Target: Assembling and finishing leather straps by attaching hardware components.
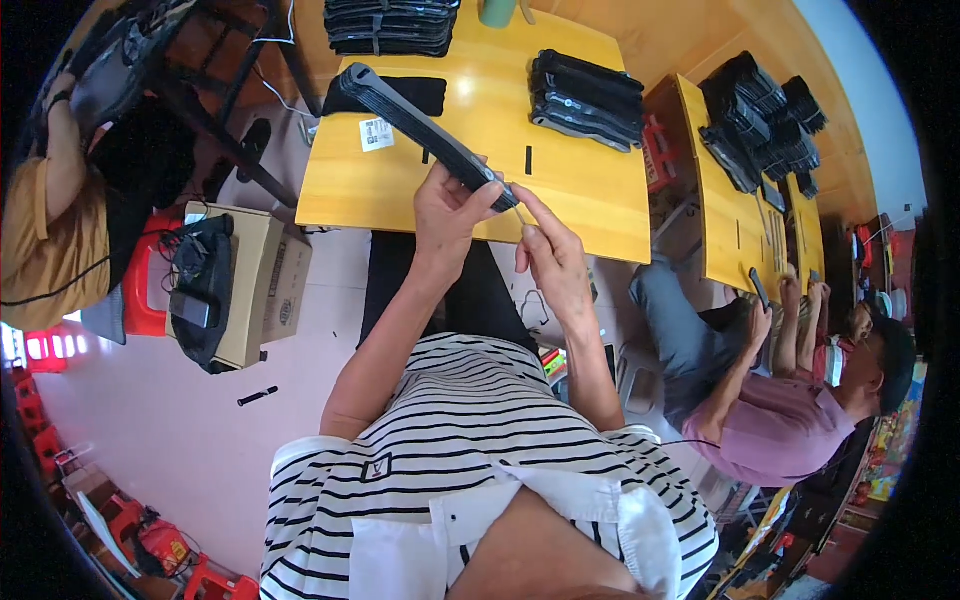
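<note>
My left hand (447, 215) is closed round the near end of a long, black, folded fabric piece (415, 125) with a grey edge. It slants up to the left over the yellow table (470, 115), and its far end shows a slot. My right hand (555, 255) is at the near end of that piece, its index finger touching it or very close. A thin, pale, stick-like bit (518, 212) shows between the thumb and index finger, too small to name. Behind the held piece lie a flat black cloth piece (425, 97) and a white printed label (377, 135).
Stacks of folded black pieces (390, 28) (587, 98) stand on my table, with a small black strip (529, 160) nearer me. A green cup (497, 12) is at the back. A cardboard box (275, 285) stands left. Co-workers sit on both sides, one in pink (780, 430) at right.
</note>
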`<state>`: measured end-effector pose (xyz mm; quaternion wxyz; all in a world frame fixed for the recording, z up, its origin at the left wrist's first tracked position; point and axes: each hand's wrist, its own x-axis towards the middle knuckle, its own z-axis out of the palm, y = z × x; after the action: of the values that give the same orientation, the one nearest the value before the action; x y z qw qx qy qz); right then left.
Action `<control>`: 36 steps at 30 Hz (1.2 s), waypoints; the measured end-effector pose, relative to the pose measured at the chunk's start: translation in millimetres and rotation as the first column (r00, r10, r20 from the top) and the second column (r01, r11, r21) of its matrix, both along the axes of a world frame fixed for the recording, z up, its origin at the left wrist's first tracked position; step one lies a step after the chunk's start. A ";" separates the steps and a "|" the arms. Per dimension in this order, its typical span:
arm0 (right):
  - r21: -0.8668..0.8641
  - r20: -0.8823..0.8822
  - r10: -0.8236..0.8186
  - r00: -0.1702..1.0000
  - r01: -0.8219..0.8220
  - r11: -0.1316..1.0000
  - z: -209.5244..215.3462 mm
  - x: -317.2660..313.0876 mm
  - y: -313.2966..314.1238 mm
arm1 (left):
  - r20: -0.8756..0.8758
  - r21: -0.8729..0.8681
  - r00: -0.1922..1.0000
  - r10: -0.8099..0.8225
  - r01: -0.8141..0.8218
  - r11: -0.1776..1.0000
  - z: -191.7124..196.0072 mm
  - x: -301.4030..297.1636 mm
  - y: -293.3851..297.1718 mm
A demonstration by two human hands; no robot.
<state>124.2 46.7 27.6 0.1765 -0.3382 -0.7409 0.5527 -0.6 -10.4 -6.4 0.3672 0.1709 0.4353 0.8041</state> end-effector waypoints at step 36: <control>-0.462 -0.215 -0.003 0.977 -0.099 0.881 -6.4 24.9 13.4 | 0.008 -0.077 0.925 -0.380 0.379 0.922 1.2 -22.5 -7.9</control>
<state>149.1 60.0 21.2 0.1525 -0.2920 -0.5703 0.7524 -23.1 -18.3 -5.2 0.5208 0.2404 0.4259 0.6997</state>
